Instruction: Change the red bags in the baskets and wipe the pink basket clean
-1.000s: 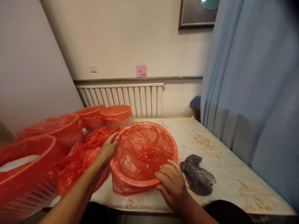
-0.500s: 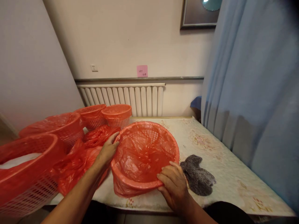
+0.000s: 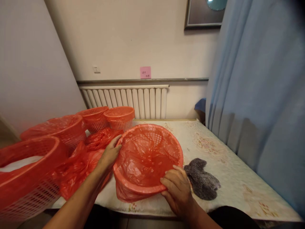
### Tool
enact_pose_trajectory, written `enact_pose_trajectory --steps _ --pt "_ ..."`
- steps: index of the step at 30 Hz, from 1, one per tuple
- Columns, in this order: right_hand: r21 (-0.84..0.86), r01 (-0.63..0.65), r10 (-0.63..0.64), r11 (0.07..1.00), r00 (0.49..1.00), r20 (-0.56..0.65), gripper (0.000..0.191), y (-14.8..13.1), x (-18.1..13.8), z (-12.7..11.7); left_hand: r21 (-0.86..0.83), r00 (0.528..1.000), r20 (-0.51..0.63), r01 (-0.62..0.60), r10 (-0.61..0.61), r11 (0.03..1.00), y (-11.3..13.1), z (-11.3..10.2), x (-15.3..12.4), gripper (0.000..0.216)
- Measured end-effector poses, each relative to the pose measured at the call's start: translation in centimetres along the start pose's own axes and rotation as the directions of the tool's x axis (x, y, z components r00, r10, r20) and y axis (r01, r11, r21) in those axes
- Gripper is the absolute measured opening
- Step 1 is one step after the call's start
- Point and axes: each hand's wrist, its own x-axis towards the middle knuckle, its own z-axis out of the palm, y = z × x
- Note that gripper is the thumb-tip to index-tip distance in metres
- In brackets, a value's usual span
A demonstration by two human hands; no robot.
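Note:
A round red plastic basket [image 3: 176, 149] lined with a red plastic bag [image 3: 145, 159] stands on the table's near edge, tilted toward me. My left hand [image 3: 110, 152] grips its left rim, fingers curled over the bag's edge. My right hand [image 3: 177, 187] holds the near right rim, fingers pressed against the bag and basket wall. A heap of loose red plastic bags [image 3: 81, 165] lies just left of the basket, under my left forearm.
Several more red mesh baskets stand at the left: a big one [image 3: 28, 178] nearest, a bagged one [image 3: 59, 127] behind, two small ones [image 3: 119, 117] by the radiator [image 3: 133, 100]. A grey knitted cloth [image 3: 201, 179] lies right of the basket. A blue curtain [image 3: 257, 95] hangs along the floral table [image 3: 228, 168].
Almost nothing has moved; the view shifted slightly and both hands keep the same hold on the lined basket.

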Motion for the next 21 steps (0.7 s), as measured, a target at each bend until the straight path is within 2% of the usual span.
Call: enact_pose_trajectory --steps 11,17,21 --pt "-0.001 0.015 -0.015 1.000 1.000 -0.020 0.020 0.0 0.0 0.0 0.007 1.000 -0.028 -0.005 0.005 1.000 0.3 0.0 -0.4 0.056" --pt "-0.010 0.008 -0.008 1.000 1.000 0.000 0.018 -0.4 -0.5 -0.6 -0.028 0.997 -0.023 -0.077 0.077 0.997 -0.8 -0.1 -0.5 0.055" --pt "-0.023 0.019 -0.018 1.000 0.999 0.034 0.016 -1.3 -0.8 -1.6 0.048 0.992 -0.027 -0.124 0.125 0.991 -0.4 -0.1 -1.6 0.055"
